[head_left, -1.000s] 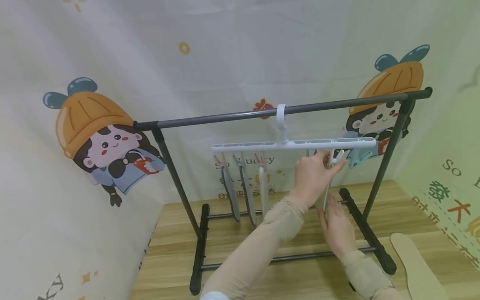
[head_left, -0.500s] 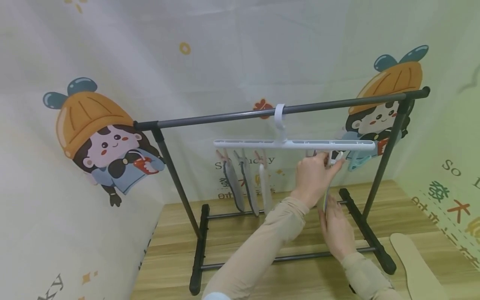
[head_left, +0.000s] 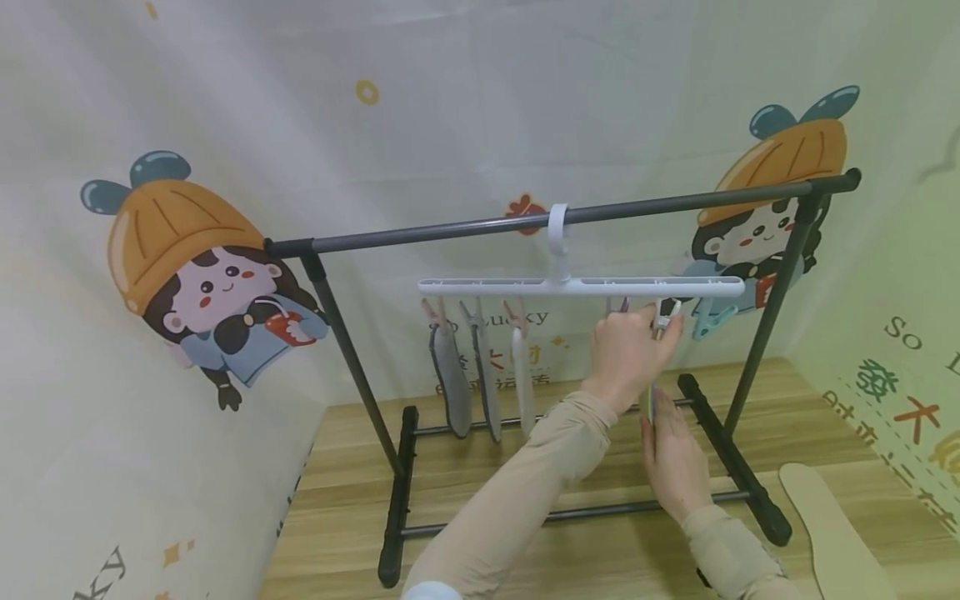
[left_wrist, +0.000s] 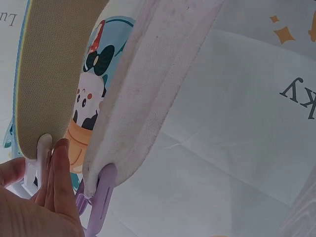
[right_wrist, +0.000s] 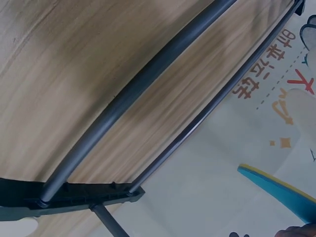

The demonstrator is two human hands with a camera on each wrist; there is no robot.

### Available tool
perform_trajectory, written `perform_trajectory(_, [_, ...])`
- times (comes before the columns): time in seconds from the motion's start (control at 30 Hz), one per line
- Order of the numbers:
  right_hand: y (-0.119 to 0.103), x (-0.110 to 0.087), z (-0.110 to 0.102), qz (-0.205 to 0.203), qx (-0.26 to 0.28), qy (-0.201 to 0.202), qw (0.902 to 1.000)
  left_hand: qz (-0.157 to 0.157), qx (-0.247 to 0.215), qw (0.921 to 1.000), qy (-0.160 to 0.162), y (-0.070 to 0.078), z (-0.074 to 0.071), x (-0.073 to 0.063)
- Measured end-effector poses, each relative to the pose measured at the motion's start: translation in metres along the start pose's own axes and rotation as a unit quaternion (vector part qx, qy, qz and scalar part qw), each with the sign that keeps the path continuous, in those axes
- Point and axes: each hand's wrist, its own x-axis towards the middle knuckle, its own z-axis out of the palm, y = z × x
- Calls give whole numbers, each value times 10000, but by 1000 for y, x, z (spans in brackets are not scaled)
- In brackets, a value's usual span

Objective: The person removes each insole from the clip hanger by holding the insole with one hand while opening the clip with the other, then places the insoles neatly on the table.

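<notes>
My left hand (head_left: 628, 354) pinches a white clothespin (left_wrist: 43, 150) under the hanger (head_left: 581, 287). That clothespin is on the end of a brown-faced insole (left_wrist: 52, 74) with a blue and yellow edge. Lower down, my right hand (head_left: 677, 458) holds the same insole between its thumb and nearly straight fingers. The right wrist view shows the insole's teal side and only a bit of that hand. Beside the left hand, a purple clothespin (left_wrist: 102, 200) grips a white insole (left_wrist: 143, 89). Three more insoles, one of them grey (head_left: 450, 379), hang at the hanger's left.
The hanger hooks over the top bar of a black rack (head_left: 442, 233) on a wood-grain tabletop (head_left: 337, 483). A teal clothespin (head_left: 712, 319) dangles from the hanger's right end. A loose beige insole (head_left: 832, 533) lies right of the rack. Printed cloth (head_left: 450, 125) stands behind.
The hanger has swayed slightly, and the insoles at its left swing with it. The held insole has turned more edge-on to the head view. Both hands keep nearly the same place.
</notes>
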Motion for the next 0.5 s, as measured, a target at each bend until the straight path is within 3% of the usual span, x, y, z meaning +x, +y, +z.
perform_trajectory(0.5, [4, -5, -1, 559, 608, 40, 9966, 128, 137, 9998, -5, -1, -2, 0])
